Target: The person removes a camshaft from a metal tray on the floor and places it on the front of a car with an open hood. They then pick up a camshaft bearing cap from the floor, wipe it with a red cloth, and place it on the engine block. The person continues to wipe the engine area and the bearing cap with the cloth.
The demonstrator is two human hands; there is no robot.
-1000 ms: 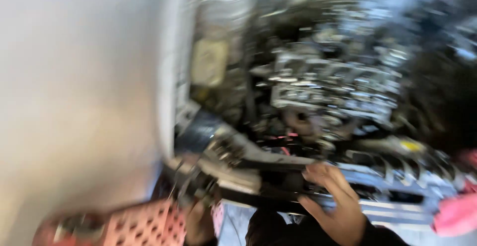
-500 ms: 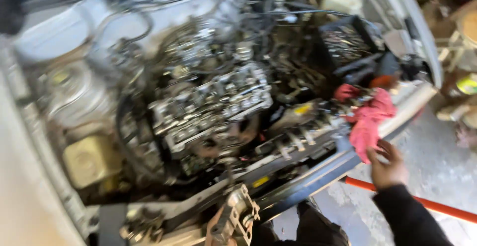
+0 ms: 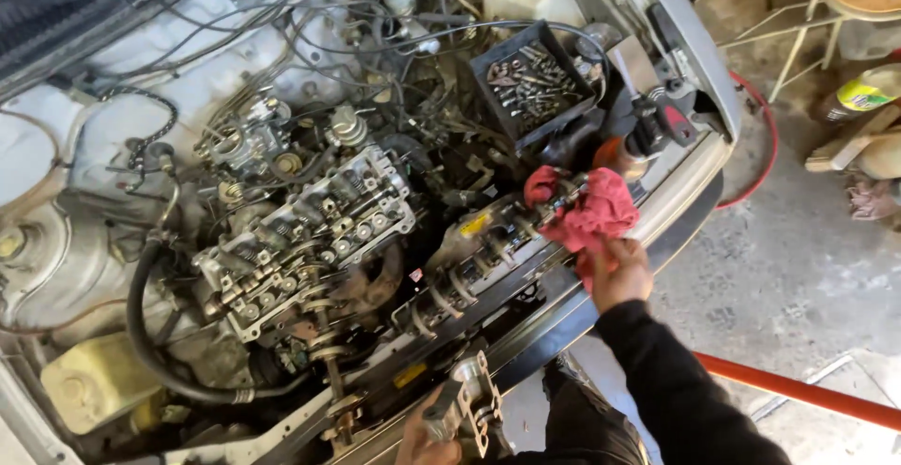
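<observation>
Red rag (image 3: 587, 210) is clutched by the right hand (image 3: 619, 274); above it, a black tray (image 3: 493, 99) holds bolts (image 3: 535, 80); a metal bracket (image 3: 462, 401) is gripped by the left hand (image 3: 418, 442)

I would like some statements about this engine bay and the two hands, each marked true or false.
1. The right hand grips a red rag. True.
2. The rag lies on the floor beside the car. False: it lies over one end of the camshaft at the front of the engine bay.
3. The left hand is on a metal part at the front edge of the car. True.
4. The black tray is empty. False: it holds many small metal parts.
5. The cylinder head is closed by a cover. False: its springs and valve gear are exposed.
</observation>
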